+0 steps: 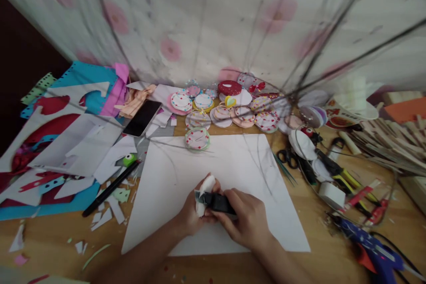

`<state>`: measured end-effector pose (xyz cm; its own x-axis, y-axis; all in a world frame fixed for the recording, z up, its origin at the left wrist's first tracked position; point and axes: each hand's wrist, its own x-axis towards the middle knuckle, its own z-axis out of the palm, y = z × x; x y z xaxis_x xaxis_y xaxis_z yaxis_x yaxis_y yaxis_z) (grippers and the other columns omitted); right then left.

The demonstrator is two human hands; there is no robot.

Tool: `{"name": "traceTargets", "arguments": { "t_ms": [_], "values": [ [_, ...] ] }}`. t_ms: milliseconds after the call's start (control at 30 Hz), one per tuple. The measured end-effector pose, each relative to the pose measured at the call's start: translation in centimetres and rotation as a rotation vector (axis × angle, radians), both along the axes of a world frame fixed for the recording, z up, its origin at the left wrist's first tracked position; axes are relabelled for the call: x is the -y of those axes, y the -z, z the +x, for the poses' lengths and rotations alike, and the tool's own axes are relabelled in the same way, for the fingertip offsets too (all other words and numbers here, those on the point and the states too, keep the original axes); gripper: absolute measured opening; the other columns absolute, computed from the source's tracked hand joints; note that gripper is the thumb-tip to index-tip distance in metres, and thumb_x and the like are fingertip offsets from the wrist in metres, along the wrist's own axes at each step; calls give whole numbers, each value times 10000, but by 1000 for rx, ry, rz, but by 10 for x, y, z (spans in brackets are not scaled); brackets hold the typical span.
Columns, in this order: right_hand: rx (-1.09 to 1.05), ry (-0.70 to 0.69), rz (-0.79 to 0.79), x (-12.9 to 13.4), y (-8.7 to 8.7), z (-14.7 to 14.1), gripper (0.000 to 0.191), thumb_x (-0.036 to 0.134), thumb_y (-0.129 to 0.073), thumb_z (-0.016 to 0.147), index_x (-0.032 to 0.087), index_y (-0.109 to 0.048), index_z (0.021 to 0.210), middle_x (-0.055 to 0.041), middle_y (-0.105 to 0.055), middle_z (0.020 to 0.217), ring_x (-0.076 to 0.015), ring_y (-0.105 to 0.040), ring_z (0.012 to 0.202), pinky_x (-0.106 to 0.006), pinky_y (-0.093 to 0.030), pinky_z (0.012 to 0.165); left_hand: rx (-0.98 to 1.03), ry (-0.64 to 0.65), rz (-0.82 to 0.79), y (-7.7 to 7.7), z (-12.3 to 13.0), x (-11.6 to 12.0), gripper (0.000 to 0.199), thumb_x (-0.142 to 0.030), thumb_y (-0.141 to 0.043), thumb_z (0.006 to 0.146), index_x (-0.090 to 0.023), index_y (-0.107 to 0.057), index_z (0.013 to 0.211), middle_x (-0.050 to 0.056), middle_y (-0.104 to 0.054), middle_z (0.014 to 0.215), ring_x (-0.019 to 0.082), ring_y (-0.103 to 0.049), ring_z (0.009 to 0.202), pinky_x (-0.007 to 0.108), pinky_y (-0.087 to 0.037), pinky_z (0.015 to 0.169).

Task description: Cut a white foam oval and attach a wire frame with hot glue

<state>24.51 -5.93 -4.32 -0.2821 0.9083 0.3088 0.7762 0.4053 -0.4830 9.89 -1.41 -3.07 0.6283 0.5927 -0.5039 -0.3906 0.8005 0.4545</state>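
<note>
My left hand (pixel 192 214) grips a small white rounded piece (pixel 207 186), possibly paper or foam, over a large white sheet (pixel 166 164). In my right hand (pixel 249 216) is a black-handled tool (pixel 220 204) with a small shiny flat tip. That tip lies across the white piece, though its exact kind is too small to tell. Just beyond both hands, a round layered paper disc (pixel 197 139) with red dots rests at the sheet's far edge.
Decorated paper discs (pixel 199 120) line the back. To the left are paper scraps (pixel 76 142), a phone (pixel 143 117) and a black pen-like stick (pixel 109 190). On the right lie scissors (pixel 288 159), pliers (pixel 346 181), a blue glue gun (pixel 372 244) and wooden sticks (pixel 389 142). Dark blurred strands cross the view.
</note>
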Motion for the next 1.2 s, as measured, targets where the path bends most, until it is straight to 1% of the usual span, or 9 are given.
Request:
{"name": "traceTargets", "arguments": {
  "t_ms": [133, 433, 667, 767, 867, 967, 1033, 1133, 1200],
  "values": [
    [-6, 3, 7, 2, -1, -3, 246, 412, -466, 886, 175, -524, 854, -26, -584, 648, -152, -527, 560, -243, -313, 525, -59, -3, 12, -1, 2, 0, 537, -669, -618, 641, -182, -393, 625, -45, -376, 560, 40, -248, 424, 209, -116, 392],
    [34, 45, 17, 1, 1, 4, 259, 425, -459, 889, 182, -529, 833, -22, -581, 627, -152, -533, 538, -243, -322, 514, 70, 56, -79, 4, -4, 0, 525, -645, -649, 635, -192, -388, 688, -91, -331, 472, 16, -167, 354, 198, -67, 390],
    [-10, 35, -11, 3, -2, -1, 267, 426, -456, 884, 177, -536, 831, -26, -591, 633, -151, -553, 545, -236, -335, 518, 13, 58, -41, 8, -1, 6, 515, -667, -605, 660, -190, -410, 674, -91, -301, 425, 29, -187, 357, 202, -99, 397],
    [3, 89, -29, 0, -1, 2, 284, 436, -438, 892, 180, -534, 813, -20, -590, 614, -147, -557, 519, -234, -330, 500, 45, 40, -60, 8, -2, 5, 482, -624, -625, 676, -191, -416, 704, -92, -326, 471, 23, -197, 359, 197, -103, 398],
    [54, 198, -38, -5, 2, 13, 291, 441, -423, 900, 187, -536, 813, -12, -596, 597, -151, -568, 502, -232, -320, 480, 116, 58, -33, 7, -6, -1, 459, -593, -609, 712, -195, -383, 682, -89, -330, 515, 20, -189, 348, 190, -92, 374],
    [112, 369, -30, -13, 6, 27, 305, 465, -422, 900, 196, -544, 825, -7, -612, 590, -160, -578, 496, -231, -290, 460, 56, 34, 81, 5, -9, -7, 416, -569, -541, 775, -198, -379, 679, -90, -303, 523, 27, -172, 343, 186, -105, 366],
    [173, 506, -34, -18, 8, 36, 301, 474, -442, 891, 199, -556, 849, -2, -608, 573, -168, -571, 491, -232, -257, 451, -124, -42, 213, 3, -10, -9, 396, -547, -536, 794, -191, -407, 676, -83, -320, 534, 37, -218, 369, 185, -165, 386],
    [255, 654, -3, -25, 11, 50, 288, 450, -464, 885, 186, -573, 926, -18, -605, 593, -185, -552, 512, -242, -234, 459, -513, -173, 572, -1, -13, -10, 293, -442, -590, 803, -175, -520, 701, -44, -442, 604, 80, -406, 525, 190, -316, 513],
    [280, 678, 79, -29, 14, 58, 282, 423, -470, 883, 170, -583, 934, -55, -614, 660, -208, -552, 587, -262, -267, 487, -694, -150, 811, -4, -17, -11, 185, -362, -589, 818, -181, -604, 783, -5, -564, 724, 129, -515, 710, 207, -381, 674]
  ]
}}
